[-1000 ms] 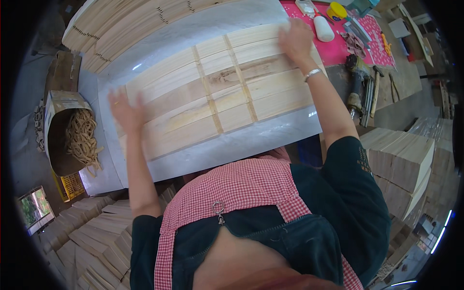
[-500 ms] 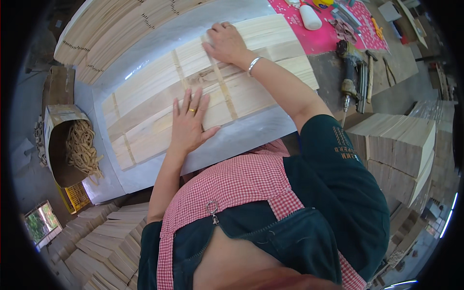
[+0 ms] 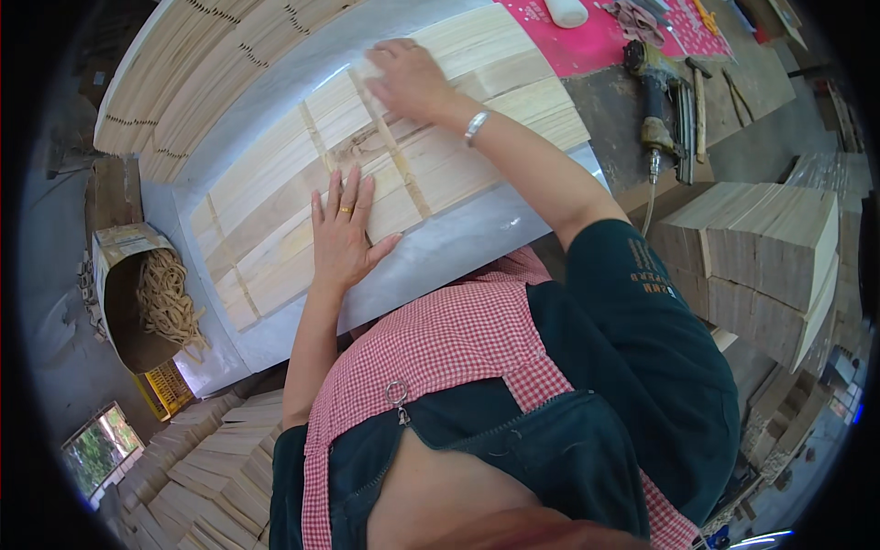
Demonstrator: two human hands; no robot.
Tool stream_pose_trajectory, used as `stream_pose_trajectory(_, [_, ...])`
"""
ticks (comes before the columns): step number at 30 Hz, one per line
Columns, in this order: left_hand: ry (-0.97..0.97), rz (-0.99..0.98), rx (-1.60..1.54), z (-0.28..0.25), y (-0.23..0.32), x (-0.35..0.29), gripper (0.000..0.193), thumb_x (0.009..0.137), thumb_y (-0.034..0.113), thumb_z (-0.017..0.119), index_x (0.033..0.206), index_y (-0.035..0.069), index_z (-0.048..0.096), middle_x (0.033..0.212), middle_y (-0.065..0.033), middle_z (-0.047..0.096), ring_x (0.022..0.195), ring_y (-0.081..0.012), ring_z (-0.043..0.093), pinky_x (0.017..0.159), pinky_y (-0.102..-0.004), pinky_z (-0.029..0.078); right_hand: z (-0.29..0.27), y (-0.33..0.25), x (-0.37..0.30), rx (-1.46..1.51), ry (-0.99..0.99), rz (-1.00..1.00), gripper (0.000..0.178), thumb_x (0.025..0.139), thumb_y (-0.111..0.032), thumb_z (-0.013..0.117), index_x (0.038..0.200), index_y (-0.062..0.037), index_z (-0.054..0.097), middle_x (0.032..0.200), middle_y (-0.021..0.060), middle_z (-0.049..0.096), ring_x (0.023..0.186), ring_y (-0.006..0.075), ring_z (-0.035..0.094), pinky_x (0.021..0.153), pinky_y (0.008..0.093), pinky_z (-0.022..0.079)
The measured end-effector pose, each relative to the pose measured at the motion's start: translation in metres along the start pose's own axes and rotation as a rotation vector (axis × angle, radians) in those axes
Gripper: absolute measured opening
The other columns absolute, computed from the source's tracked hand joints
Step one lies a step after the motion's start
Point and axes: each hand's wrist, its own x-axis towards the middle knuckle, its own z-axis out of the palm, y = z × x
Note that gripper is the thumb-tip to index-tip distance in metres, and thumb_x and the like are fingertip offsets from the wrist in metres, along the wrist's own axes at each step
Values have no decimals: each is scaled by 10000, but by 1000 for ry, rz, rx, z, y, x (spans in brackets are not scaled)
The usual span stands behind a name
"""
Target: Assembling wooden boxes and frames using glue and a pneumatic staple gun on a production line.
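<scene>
A panel of pale wooden slats (image 3: 266, 243) lies on the grey metal tabletop before me, the slats side by side, with several narrow tan bands (image 3: 401, 170) crossing them. My left hand (image 3: 346, 236) rests palm down on the near half, fingers stretched out, thumb apart, a ring on one finger. Over the far edge of the panel is my right hand (image 3: 410, 84), palm down and slightly blurred, its fingers apart. Neither hand grips anything. Whether the right fingertips touch the wood cannot be made out.
Stacked slats (image 3: 211, 64) stand at the far left. A box (image 3: 137, 344) of tan bands is on the left. To the right lie a nail gun (image 3: 655, 101), a hammer (image 3: 701, 110) and pliers (image 3: 738, 96). Wood blocks (image 3: 752, 238) are piled at right, more stacks (image 3: 220, 467) lower left.
My right hand has shifted a little left along the far edge of the panel. My left hand stays flat on the wood. The whole view has also shifted slightly.
</scene>
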Motion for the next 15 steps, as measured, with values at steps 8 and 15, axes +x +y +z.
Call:
stream_pose_trajectory(8, [21,-6,3,-3,-1,-4,941,861,647,604,1582,97,354,1688,-106,244,1562,-366,164,1213,-618,138,-138,165,-25,-385,357,474,417,849,-309,722,1155,-29,677,1033,178,688,1005,349,636,899,419,520])
stream_pose_trajectory(15, [9,-11,-34,-7,1,-4,959,842,648,625,1580,96,357,1681,-114,262,1557,-372,179,1208,-622,143,-136,207,-24,-357,111,882,630,810,-433,777,1240,-9,595,1058,213,679,947,368,658,880,431,540])
